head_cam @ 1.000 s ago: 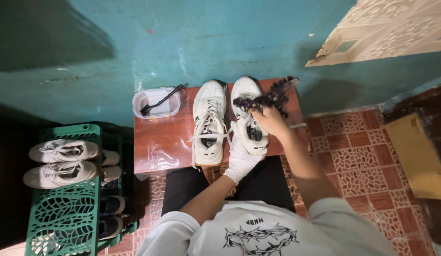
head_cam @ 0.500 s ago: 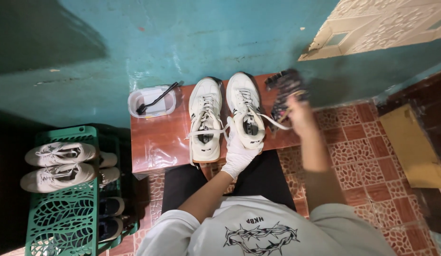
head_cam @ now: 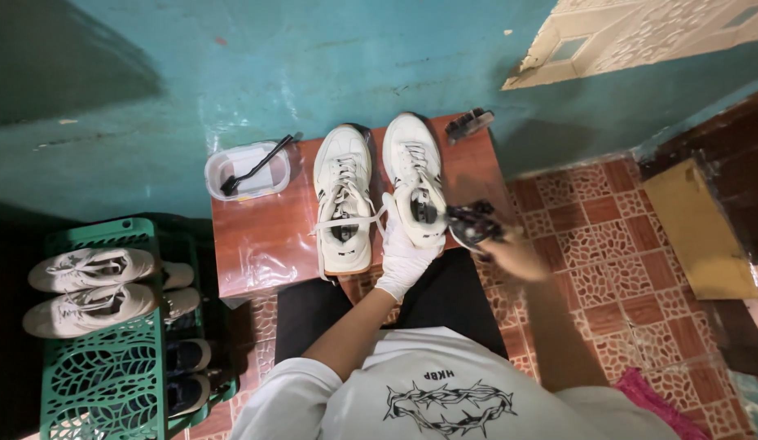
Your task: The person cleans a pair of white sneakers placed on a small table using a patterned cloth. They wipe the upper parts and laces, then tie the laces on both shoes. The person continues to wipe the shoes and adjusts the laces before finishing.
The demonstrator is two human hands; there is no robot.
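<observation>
The right-hand white sneaker [head_cam: 415, 183] lies on a low red-brown table [head_cam: 257, 236], its long axis running 12 to 6 o'clock, toe toward the teal wall [head_cam: 314, 65]. My gloved left hand [head_cam: 405, 253] grips its heel from 6 o'clock. My bare right hand [head_cam: 509, 254], blurred, is closed around a dark brush [head_cam: 472, 222] at the sneaker's 4 o'clock, just beside the heel. The other white sneaker [head_cam: 342, 200] lies parallel at 9 o'clock, with a plastic tub [head_cam: 247, 169] beyond.

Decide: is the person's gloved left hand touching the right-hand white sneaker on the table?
Touching. The head view shows the gloved left hand wrapped around the heel end of the right-hand white sneaker, with no gap between them.
</observation>
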